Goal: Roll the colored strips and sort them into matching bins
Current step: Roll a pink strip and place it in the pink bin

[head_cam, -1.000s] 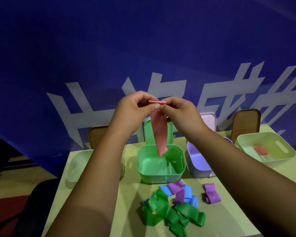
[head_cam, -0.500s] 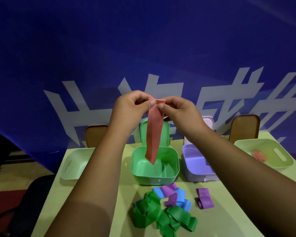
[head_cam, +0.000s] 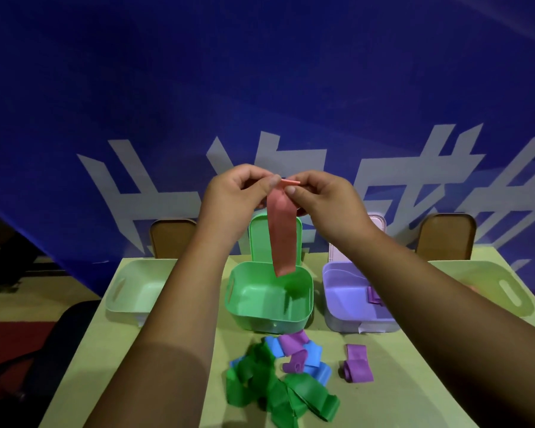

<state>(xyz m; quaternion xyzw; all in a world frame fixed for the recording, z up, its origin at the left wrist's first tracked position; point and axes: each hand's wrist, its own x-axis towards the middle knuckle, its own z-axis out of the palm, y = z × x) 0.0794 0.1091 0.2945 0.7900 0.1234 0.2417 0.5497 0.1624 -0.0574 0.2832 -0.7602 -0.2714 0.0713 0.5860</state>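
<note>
Hanging from both hands: red strip (head_cam: 283, 239), top edge pinched.

A blue banner (head_cam: 260, 88) with large white characters covers the rear. Two brown chair backs (head_cam: 172, 239) stand behind a yellow-green table (head_cam: 414, 381). The floor (head_cam: 44, 291) at left is tan with a red patch; the lighting is dim.

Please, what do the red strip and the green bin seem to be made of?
Red strip: probably thin rubber or soft foam sheet, matte; it hangs limp and its pinched top edge curls over. Green bin: likely moulded plastic, smooth with slight sheen; thin rigid walls, rounded corners, a cut-out slot handle.
</note>
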